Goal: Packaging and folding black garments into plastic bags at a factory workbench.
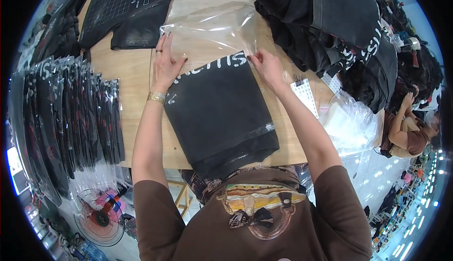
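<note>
A folded black garment (218, 110) with white print lies on the wooden table (122, 67) in front of me, its far end inside a clear plastic bag (212, 29). My left hand (165, 63), with a ring and a gold bracelet, presses flat on the bag's left edge at the garment's far left corner. My right hand (266, 65) pinches the bag's right edge at the garment's far right corner.
A row of bagged black garments (71, 114) stands overlapped at the left. A black printed shirt (125, 8) lies flat at the back left. A heap of black clothes (339, 29) fills the right. Clear bags (347, 122) sit at the right edge; a person (408, 131) sits beyond.
</note>
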Tool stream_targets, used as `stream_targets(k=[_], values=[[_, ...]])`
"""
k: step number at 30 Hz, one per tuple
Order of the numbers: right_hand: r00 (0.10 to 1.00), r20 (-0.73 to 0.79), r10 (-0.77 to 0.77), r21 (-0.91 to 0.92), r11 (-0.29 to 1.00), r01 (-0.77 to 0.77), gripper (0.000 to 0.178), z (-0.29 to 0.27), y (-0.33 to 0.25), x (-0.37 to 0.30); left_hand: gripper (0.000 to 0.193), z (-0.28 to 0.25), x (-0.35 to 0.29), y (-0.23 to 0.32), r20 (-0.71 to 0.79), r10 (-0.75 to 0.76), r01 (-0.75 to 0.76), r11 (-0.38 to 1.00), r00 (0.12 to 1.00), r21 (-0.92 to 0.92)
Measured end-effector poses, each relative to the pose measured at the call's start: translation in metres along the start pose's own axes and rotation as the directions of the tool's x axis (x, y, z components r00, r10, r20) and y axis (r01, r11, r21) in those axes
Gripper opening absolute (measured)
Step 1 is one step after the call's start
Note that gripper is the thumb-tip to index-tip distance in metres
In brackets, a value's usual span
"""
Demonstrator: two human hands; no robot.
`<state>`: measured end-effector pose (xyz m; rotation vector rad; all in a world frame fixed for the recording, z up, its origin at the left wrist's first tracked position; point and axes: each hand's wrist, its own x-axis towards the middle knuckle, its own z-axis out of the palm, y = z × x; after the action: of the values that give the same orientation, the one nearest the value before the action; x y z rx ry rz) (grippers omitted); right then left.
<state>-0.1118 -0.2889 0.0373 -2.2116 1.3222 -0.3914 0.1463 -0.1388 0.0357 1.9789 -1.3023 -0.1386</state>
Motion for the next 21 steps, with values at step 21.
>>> stream_targets(k=[21], values=[[0.93,0.364,0.058,-0.278,0.959,0.048,0.018,-0.035,-0.038,-0.033,0.045,-0.025,-0.045,-0.036,0.029,-0.122,0.123,0.9,0.992,-0.418]])
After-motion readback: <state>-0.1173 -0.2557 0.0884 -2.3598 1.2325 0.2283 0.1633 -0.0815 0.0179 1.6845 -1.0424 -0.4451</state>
